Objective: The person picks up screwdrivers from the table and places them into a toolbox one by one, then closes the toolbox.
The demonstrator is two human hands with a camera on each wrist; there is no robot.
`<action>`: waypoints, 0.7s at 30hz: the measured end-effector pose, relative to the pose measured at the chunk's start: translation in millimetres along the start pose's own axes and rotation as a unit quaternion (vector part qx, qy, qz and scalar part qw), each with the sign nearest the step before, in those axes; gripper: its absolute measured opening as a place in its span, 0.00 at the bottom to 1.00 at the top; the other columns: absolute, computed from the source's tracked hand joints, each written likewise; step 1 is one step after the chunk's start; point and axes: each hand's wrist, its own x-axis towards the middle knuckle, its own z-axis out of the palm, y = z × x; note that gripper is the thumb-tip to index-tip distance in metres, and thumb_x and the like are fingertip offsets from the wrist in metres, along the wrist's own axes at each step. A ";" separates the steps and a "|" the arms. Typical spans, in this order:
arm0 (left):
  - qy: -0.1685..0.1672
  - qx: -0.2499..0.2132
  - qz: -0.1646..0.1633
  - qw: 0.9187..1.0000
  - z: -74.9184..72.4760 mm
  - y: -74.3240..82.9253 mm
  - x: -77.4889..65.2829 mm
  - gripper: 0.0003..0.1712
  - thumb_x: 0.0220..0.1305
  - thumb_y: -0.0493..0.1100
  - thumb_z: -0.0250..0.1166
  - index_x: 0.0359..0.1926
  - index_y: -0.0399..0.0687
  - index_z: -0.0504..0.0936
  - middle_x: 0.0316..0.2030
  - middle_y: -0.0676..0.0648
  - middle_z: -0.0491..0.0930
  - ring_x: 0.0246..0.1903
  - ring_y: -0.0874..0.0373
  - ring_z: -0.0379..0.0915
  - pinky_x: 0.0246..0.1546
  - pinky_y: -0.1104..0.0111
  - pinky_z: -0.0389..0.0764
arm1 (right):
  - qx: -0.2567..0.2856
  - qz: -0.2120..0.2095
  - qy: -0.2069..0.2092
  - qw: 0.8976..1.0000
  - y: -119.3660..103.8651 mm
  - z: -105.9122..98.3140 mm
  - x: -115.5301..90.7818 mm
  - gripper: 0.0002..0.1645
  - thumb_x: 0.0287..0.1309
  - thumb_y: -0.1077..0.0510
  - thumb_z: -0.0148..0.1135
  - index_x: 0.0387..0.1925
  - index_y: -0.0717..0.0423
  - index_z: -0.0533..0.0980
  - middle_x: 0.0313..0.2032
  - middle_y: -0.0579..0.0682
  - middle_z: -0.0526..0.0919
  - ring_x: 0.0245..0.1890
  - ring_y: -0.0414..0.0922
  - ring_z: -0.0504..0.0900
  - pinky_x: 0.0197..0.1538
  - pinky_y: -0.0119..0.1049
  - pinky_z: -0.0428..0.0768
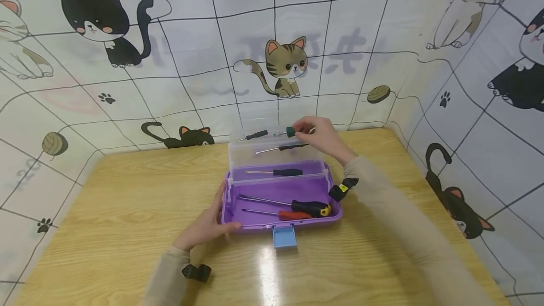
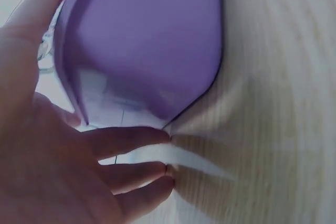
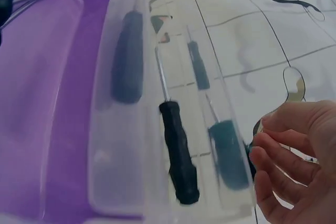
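Note:
A purple toolbox point(image 1: 278, 223) stands open on the table, with a translucent upper tray point(image 1: 278, 157) raised at its back. My left hand point(image 1: 208, 223) holds the toolbox's left end, thumb at the front corner. In the left wrist view, several of its fingertips touch the table. Over the tray's far right part, my right hand point(image 1: 323, 137) pinches the handle of a green screwdriver point(image 3: 229, 156), partly hidden behind the tray wall. Beside it in the tray lie a black screwdriver point(image 3: 179, 153) and a smaller dark screwdriver point(image 3: 198, 65).
A large black-and-yellow screwdriver point(image 1: 312, 208) and a red screwdriver point(image 1: 293, 215) lie in the purple base. Another black screwdriver point(image 1: 288, 172) sits in the tray's front section. A blue latch point(image 1: 284, 237) hangs at the front. Behind the wooden table point(image 1: 144, 192) rises a cat-patterned curtain point(image 1: 191, 74).

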 end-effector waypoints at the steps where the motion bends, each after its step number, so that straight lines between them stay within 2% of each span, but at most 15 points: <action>1: 0.002 -0.009 0.004 1.000 -2.7 -1.4 0.0 0.61 0.59 0.46 0.71 0.77 0.60 0.33 0.66 0.26 0.59 0.61 0.34 0.64 0.61 0.43 0.62 | 0.002 0.003 0.005 1.000 2.8 -2.2 -3.2 0.13 0.61 0.64 0.61 0.47 0.63 0.81 0.39 0.53 0.83 0.38 0.47 0.79 0.43 0.41 0.78; 4: 0.032 -0.018 0.017 0.999 -11.1 -5.6 0.5 0.47 0.65 0.44 0.65 0.76 0.58 0.47 0.61 0.28 0.68 0.60 0.37 0.67 0.59 0.45 0.65 | 0.012 0.006 0.032 0.999 10.9 -7.3 -11.3 0.13 0.62 0.64 0.61 0.47 0.62 0.80 0.40 0.54 0.84 0.38 0.47 0.79 0.42 0.41 0.78; 7: 0.078 -0.023 0.028 0.996 -19.0 -9.0 3.9 0.34 0.68 0.43 0.62 0.72 0.54 0.62 0.60 0.33 0.71 0.59 0.38 0.69 0.57 0.47 0.69 | 0.016 0.008 0.059 0.998 18.8 -11.1 -18.2 0.12 0.62 0.64 0.60 0.47 0.63 0.80 0.41 0.55 0.84 0.39 0.47 0.78 0.42 0.41 0.78; 9: 0.103 -0.015 0.026 0.994 -23.4 -10.0 7.3 0.28 0.70 0.44 0.60 0.69 0.50 0.67 0.59 0.35 0.73 0.57 0.39 0.70 0.56 0.47 0.70 | 0.015 0.014 0.073 0.997 22.5 -13.5 -22.6 0.12 0.63 0.64 0.60 0.47 0.63 0.80 0.42 0.56 0.83 0.40 0.48 0.78 0.42 0.41 0.77; 15: 0.150 0.003 0.005 0.989 -35.9 -8.4 22.3 0.25 0.71 0.46 0.59 0.64 0.43 0.72 0.55 0.36 0.77 0.55 0.41 0.73 0.54 0.48 0.73 | 0.005 0.023 0.105 0.994 31.8 -19.1 -32.7 0.11 0.63 0.65 0.59 0.46 0.63 0.80 0.42 0.56 0.84 0.40 0.49 0.79 0.43 0.44 0.76; 21: 0.172 0.037 -0.022 0.984 -47.6 -7.5 36.7 0.23 0.71 0.46 0.58 0.63 0.41 0.74 0.53 0.36 0.79 0.54 0.41 0.74 0.52 0.48 0.75 | 0.008 0.016 0.126 0.992 39.4 -22.2 -40.4 0.10 0.63 0.66 0.59 0.45 0.63 0.80 0.42 0.56 0.83 0.38 0.48 0.78 0.42 0.42 0.76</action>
